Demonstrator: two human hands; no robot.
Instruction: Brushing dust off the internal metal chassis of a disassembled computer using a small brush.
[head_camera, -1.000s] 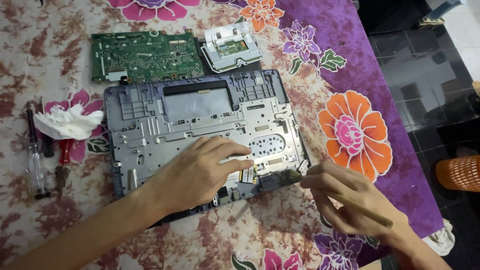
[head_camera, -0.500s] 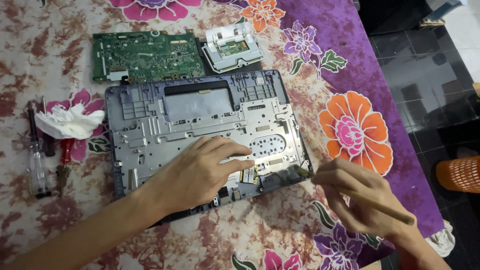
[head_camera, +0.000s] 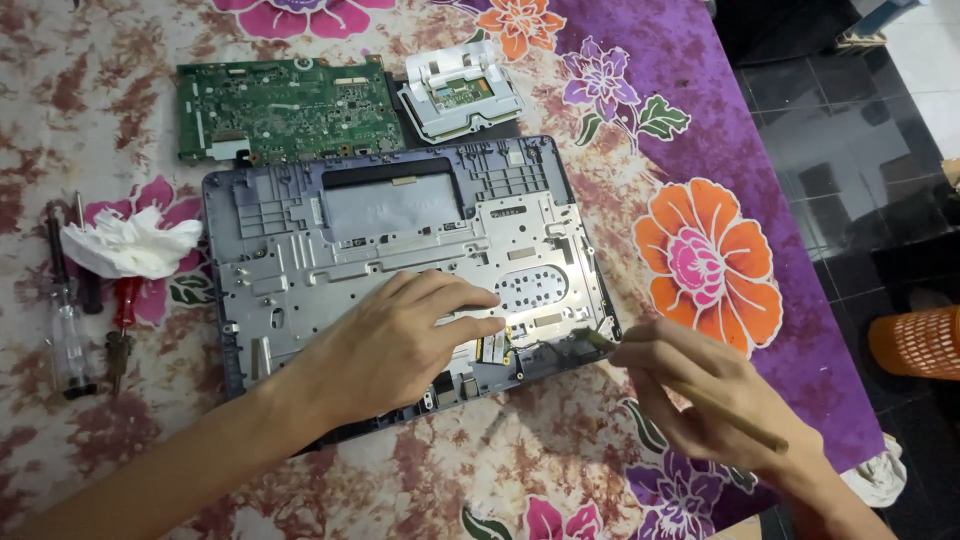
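Pretty even, soft daylight-ish lighting here, bright enough to read everything on the table (head_camera: 560, 480). Shadows are faint, just a soft one hugging the left hand (head_camera: 400, 345) where it rests on the laptop chassis (head_camera: 400, 215). The metal plate has a dull sheen but no harsh glare. Focus is decent overall; the right hand (head_camera: 700, 395) looks slightly smeared. The tiled floor (head_camera: 850, 150) at right is darker, with some reflection.
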